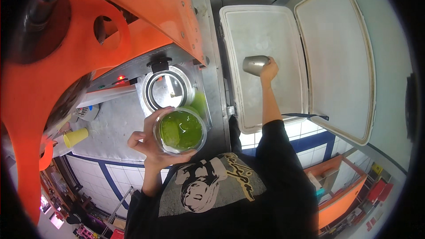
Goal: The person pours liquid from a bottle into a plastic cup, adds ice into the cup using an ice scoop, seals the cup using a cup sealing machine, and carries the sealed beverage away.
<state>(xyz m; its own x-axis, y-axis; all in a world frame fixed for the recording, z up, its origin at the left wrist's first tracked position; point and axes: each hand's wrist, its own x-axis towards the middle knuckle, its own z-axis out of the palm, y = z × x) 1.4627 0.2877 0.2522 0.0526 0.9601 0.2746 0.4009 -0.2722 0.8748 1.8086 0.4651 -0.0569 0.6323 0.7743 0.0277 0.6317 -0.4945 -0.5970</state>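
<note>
My left hand (151,152) grips a clear plastic cup (181,131) of bright green drink with ice pieces in it. The cup is without a lid and is held in front of my chest, by the round metal cup holder (189,88) of an orange cup sealing machine (149,10). To the right, my right hand (270,71) holds a metal cup (255,65) tilted on its side over the inside of a white cooler box (255,9). The cooler's hinged lid (335,59) stands open. Whether the metal cup contains anything is hidden.
A red lamp (121,77) glows on the sealing machine's front panel. On the steel counter (113,122) at left stands a yellow cup (76,137). A dark strap (307,116) runs between cooler and lid. Behind me is an orange cabinet (345,196) on the right.
</note>
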